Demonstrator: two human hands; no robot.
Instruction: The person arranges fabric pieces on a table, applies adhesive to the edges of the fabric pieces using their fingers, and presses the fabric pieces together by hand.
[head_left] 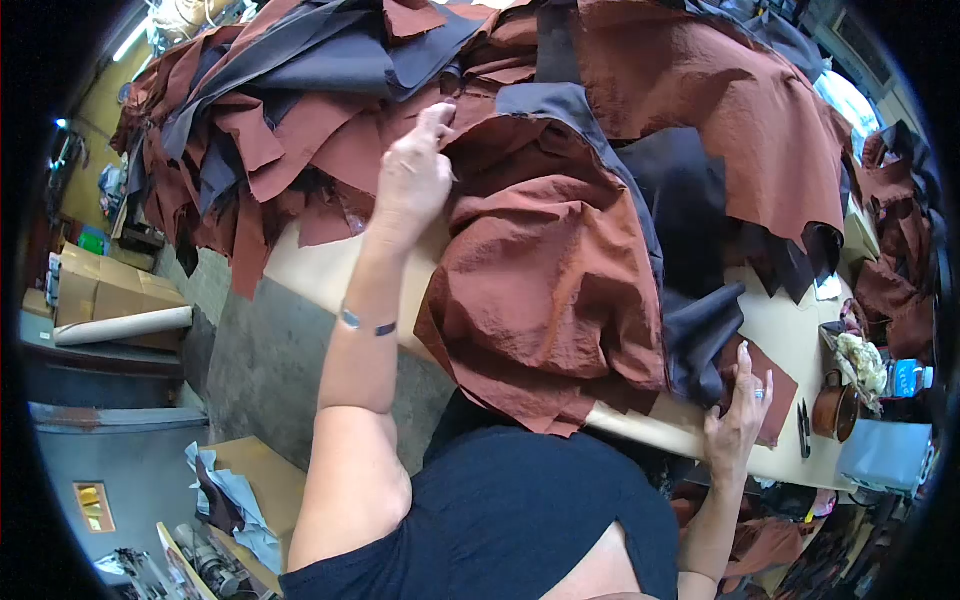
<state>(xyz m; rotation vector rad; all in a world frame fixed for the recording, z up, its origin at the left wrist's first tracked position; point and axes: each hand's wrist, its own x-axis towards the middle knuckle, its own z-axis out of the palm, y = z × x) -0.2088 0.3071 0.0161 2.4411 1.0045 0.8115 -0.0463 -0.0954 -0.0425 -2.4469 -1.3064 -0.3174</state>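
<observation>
A large rust-brown fabric piece (560, 270) with a dark navy underside lies bunched and raised over the table edge in front of me. My left hand (418, 165) reaches far forward to its upper left corner, fingers drawn together at the fabric's edge; the exact grip is slightly blurred. At the table's near right, my right hand (740, 410) has its fingers apart. It rests beside a dark navy fold (700, 340) and over a flat rust-brown piece (775, 390).
Heaped rust and navy fabric (330, 130) covers the table's far side. On the right are black snips (804, 430), a brown mug (834, 408), a water bottle (908, 378) and a pale blue box (885, 452). Cardboard boxes (110, 290) and a white roll (125, 326) stand left.
</observation>
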